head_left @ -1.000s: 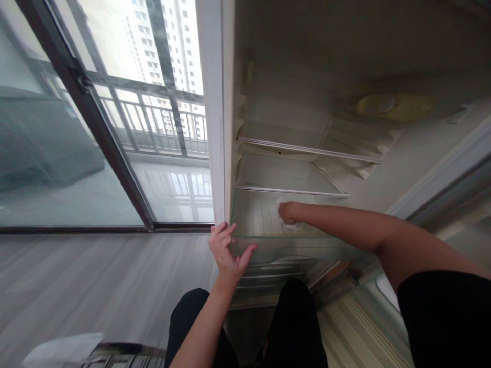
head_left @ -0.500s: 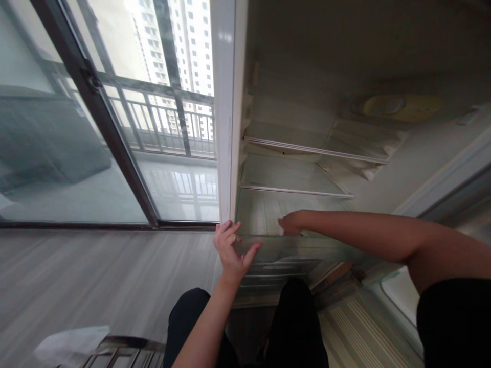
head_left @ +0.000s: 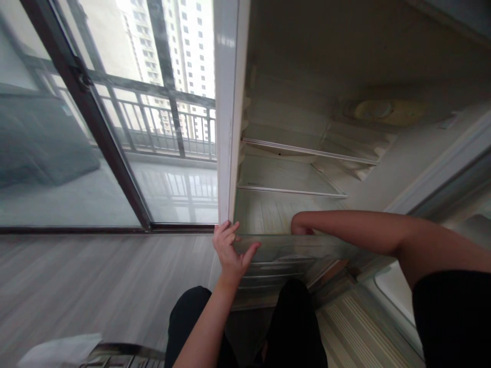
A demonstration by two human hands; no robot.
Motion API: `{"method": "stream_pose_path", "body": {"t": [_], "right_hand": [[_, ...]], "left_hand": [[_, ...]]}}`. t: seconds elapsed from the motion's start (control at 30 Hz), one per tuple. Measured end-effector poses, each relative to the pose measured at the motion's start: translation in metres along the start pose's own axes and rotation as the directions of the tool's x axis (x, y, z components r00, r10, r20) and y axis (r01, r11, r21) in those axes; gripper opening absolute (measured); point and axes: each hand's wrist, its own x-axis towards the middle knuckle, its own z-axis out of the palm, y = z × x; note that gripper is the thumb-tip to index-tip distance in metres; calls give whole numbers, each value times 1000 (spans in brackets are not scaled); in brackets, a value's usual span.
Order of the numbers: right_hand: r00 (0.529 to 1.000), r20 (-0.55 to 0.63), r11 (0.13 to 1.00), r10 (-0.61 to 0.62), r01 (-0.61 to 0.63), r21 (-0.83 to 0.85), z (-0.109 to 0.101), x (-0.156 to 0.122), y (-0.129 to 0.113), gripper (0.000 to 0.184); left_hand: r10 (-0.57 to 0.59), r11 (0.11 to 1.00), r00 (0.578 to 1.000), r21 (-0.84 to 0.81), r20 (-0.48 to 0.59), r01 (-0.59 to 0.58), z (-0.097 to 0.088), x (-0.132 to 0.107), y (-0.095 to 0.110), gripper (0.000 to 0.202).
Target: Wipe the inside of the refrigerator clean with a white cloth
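I crouch before an open, bare fridge (head_left: 227, 102). My left hand (head_left: 230, 251) pinches the front left corner of the lowest glass shelf (head_left: 264, 217), fingers on top and thumb underneath. My right hand (head_left: 299, 225) reaches in over that shelf, curled downward with its knuckles on the glass near the middle. The white cloth seen under it earlier is hidden beneath the hand.
Two more shelves (head_left: 287, 179) sit above. A clear drawer (head_left: 276, 266) lies below the glass shelf. The fridge door (head_left: 383, 317) hangs open at the right. A sliding glass door (head_left: 115, 153) to a balcony is at the left, above the wooden floor (head_left: 95, 276). Something white (head_left: 57, 347) lies at bottom left.
My right hand slid a little to the right and toward the shelf's front edge, and the white cloth went out of sight. The left hand kept its hold.
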Motion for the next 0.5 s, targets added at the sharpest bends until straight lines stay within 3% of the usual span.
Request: {"method": "stream_pose_path", "body": {"t": [0.03, 0.1, 0.17, 0.23, 0.3, 0.33, 0.4, 0.47, 0.5], "right_hand": [[979, 203, 998, -21, 32, -54, -5, 3, -12, 27], [855, 517, 983, -48, 133, -128, -16, 6, -38, 31], [772, 625, 974, -116, 212, -82, -25, 5, -62, 36], [730, 594, 940, -338, 296, 172, -30, 1, -84, 36], [696, 402, 783, -595, 389, 486, -29, -2, -101, 30], [680, 304, 696, -667, 424, 579, -26, -3, -107, 27], [678, 234, 648, -697, 456, 610, -21, -3, -115, 26], [719, 311, 754, -622, 441, 488, -18, 0, -119, 28], [769, 312, 806, -559, 413, 425, -18, 2, -121, 28]], "left_hand": [[2, 1000, 1000, 0, 1, -2, 0, 0, 0, 42], [10, 1000, 1000, 2, 9, -10, -1, 1, 0, 41], [17, 1000, 1000, 8, 17, -17, -2, 1, -1, 41], [19, 1000, 1000, 15, 22, -20, -2, 1, -1, 41], [20, 999, 1000, 27, 23, -20, -3, 1, -2, 42], [20, 999, 1000, 34, 23, -20, -3, 0, -2, 42], [17, 999, 999, 50, 30, -19, -3, 0, -2, 44], [17, 998, 999, 61, 37, -19, -4, 0, -1, 43], [18, 998, 999, 62, 38, -21, -4, 0, -1, 42]]}}
